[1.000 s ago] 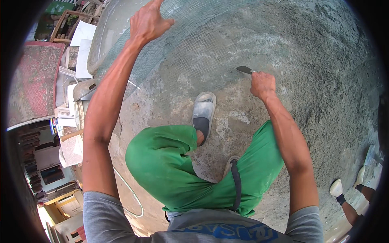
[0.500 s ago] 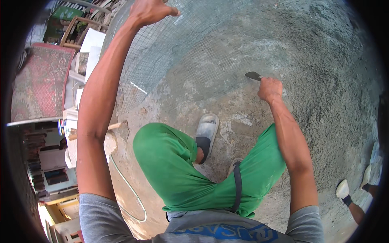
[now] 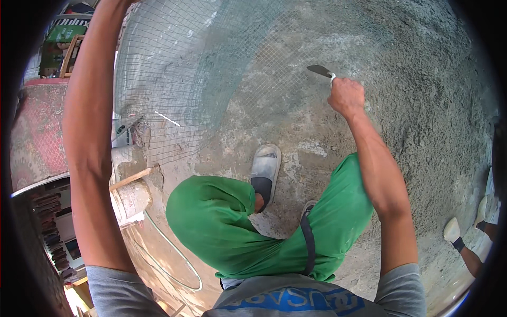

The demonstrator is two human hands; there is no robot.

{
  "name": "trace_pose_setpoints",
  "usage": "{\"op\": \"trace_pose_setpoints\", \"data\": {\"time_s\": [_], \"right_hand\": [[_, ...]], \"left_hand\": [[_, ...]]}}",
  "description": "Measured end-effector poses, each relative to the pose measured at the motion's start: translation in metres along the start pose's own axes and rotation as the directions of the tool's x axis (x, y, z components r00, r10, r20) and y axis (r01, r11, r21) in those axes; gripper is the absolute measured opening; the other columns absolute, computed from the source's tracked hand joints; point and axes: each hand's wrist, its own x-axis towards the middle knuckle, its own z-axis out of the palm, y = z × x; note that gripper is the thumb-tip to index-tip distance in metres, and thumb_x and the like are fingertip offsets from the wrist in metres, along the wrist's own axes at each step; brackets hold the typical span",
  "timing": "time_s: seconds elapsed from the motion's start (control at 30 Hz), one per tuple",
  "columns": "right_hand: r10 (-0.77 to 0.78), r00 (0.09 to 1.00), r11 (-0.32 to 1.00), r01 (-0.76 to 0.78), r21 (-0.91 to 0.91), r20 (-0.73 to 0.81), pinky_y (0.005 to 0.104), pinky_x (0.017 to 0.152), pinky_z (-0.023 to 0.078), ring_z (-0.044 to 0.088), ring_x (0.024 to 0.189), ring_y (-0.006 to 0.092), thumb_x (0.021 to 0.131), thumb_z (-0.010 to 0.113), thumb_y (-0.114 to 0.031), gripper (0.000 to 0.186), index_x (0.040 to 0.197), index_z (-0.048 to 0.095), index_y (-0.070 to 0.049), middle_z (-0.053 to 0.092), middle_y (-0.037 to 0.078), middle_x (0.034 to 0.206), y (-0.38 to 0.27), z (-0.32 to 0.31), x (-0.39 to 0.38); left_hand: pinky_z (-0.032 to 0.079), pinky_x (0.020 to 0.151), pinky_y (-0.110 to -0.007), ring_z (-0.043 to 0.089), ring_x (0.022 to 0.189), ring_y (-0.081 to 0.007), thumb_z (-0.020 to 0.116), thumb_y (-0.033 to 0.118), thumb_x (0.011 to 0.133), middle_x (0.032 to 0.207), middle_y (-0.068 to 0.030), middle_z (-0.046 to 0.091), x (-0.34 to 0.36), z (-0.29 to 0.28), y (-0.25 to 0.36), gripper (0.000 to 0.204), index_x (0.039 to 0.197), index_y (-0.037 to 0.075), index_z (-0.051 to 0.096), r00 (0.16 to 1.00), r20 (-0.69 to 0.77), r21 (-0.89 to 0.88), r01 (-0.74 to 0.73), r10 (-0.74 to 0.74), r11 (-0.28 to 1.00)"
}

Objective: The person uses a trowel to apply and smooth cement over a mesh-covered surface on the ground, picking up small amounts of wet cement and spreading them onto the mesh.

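My right hand [image 3: 346,96] is shut on the handle of a small trowel, whose grey blade [image 3: 319,70] points left against the rough cement surface [image 3: 412,79]. A sheet of wire mesh [image 3: 174,74] covers the cement to the left of the blade. My left arm [image 3: 92,132] stretches up along the mesh's left edge. Its hand is cut off by the top of the picture. Below, my knees in green shorts [image 3: 222,222] are bent, and one foot in a grey sandal [image 3: 265,168] rests on the cement.
A wooden stick [image 3: 132,178] and a cement-caked block [image 3: 129,198] sit at the mesh's lower left corner. A thin hose [image 3: 171,256] curves below them. Another person's sandalled foot [image 3: 453,231] is at the right edge. A red patterned mat [image 3: 34,137] lies far left.
My left arm has reached further up until its hand left the picture. My right hand has lifted the trowel higher up the cement surface.
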Motion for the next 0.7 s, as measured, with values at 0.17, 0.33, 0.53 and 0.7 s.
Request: {"op": "trace_pose_setpoints", "data": {"time_s": [0.17,0.33,0.53,0.7], "right_hand": [[0.09,0.995,0.995,-0.091,0.028,0.033,0.0425,0.093,0.061,0.077,0.11,0.0319,0.089,0.071,-0.018,0.025,0.112,0.079,-0.011,0.079,0.015,0.114,-0.006,0.006,0.019],[0.155,0.988,0.988,-0.156,0.023,0.022,0.0429,0.094,0.061,0.076,0.111,0.0325,0.089,0.07,-0.017,0.026,0.113,0.078,-0.009,0.079,0.016,0.115,-0.013,0.013,0.032],[0.083,0.994,0.996,-0.084,0.001,0.073,0.044,0.096,0.06,0.076,0.113,0.0355,0.09,0.069,-0.021,0.03,0.115,0.078,-0.007,0.079,0.019,0.116,-0.008,0.036,0.032],[0.202,0.959,0.926,-0.254,0.28,0.2,0.0467,0.093,0.059,0.076,0.108,0.0397,0.088,0.074,-0.038,0.046,0.109,0.076,0.002,0.078,0.026,0.113,-0.01,0.054,0.031]], "left_hand": [[0.06,0.097,-0.048,0.07,0.118,-0.0309,0.082,0.026,0.092,0.138,-0.0196,0.066,0.036,-0.044,-0.063,0.084,0.162,0.006,0.04,0.999,0.015,-0.118,0.051,-0.049,0.992],[0.051,0.114,-0.051,0.05,0.147,-0.0375,0.089,0.036,0.083,0.16,-0.0223,0.05,0.068,0.022,-0.144,0.105,0.167,0.005,0.033,0.936,-0.353,0.159,0.057,0.002,0.986],[0.037,0.127,-0.05,0.041,0.154,-0.0403,0.096,0.046,0.071,0.165,-0.0256,0.043,0.071,0.135,-0.226,0.122,0.166,0.005,0.032,0.98,-0.191,0.499,0.146,-0.056,0.854],[0.037,0.127,-0.051,0.038,0.155,-0.0427,0.09,0.048,0.081,0.169,-0.0246,0.038,0.058,0.172,-0.225,0.111,0.166,0.006,0.032,0.949,-0.275,0.424,0.265,-0.156,0.866]]}}
